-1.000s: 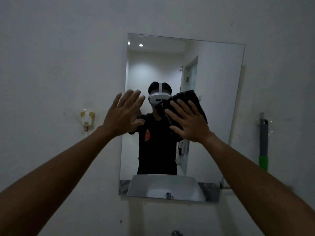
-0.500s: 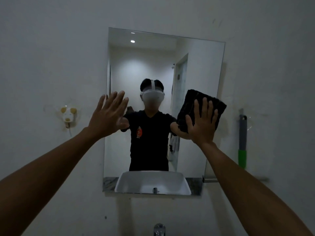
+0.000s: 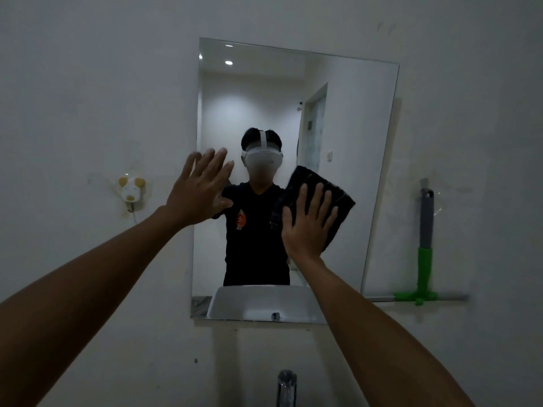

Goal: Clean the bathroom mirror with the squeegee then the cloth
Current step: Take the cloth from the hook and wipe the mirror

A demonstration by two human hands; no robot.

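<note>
A frameless rectangular mirror (image 3: 346, 118) hangs on a plain, matt white wall (image 3: 88, 83), its glass smooth and reflective. The person's right hand (image 3: 308, 227) lies flat against a dark cloth (image 3: 332, 189), fingers spread wide and straight, pressing it onto the glass in the lower right part of the mirror rather than closing around it. The cloth is black, folded into a rough rectangle, with a nubby, ribbed weave showing faint lines along its upper edge; it sits tilted, one corner pointing up and to the left.

The left hand (image 3: 199, 190) is open too, fingers extended and slightly fanned, holding nothing; it is raised at the mirror's left edge, and whether the palm touches the glass cannot be told.

To the right of the mirror, well apart from both hands, a squeegee (image 3: 425, 245) hangs upright against the wall: a grey handle above, a bright green plastic neck below, and a long thin horizontal blade at the bottom that reaches to the mirror's lower right corner. On the wall to the left sits a small white-and-yellow animal-shaped hook (image 3: 131, 190). A shiny metal tap (image 3: 286, 387) rises at the bottom edge, between the two forearms.
</note>
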